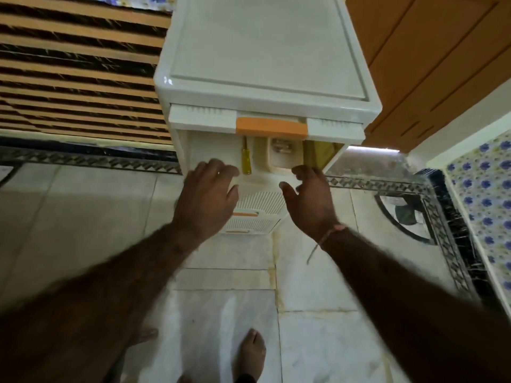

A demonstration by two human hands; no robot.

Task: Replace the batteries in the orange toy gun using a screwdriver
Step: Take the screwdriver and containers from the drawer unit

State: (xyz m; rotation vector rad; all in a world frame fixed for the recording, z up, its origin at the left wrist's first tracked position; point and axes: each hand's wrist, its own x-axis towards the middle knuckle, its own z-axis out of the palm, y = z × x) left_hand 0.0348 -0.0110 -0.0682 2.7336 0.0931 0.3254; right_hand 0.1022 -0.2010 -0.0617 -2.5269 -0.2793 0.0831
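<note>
Yellow-handled screwdriver [246, 159], light, rigid, lying in the pulled-out white plastic drawer [257, 181]: take by handle; left hand [208, 194] and right hand [309, 200] are hovering with fingers relaxed, holding nothing.

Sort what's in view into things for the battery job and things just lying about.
For the job:
- yellow-handled screwdriver in the open white plastic drawer
- small batteries in the drawer's cream tray
- left hand and right hand at the drawer front

Just lying about:
- yellow cloth-like item
- black table fan

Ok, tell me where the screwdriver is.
In the head view, the yellow-handled screwdriver lies in the open drawer of the white cabinet, left of the small tray, just past the left hand.
</note>
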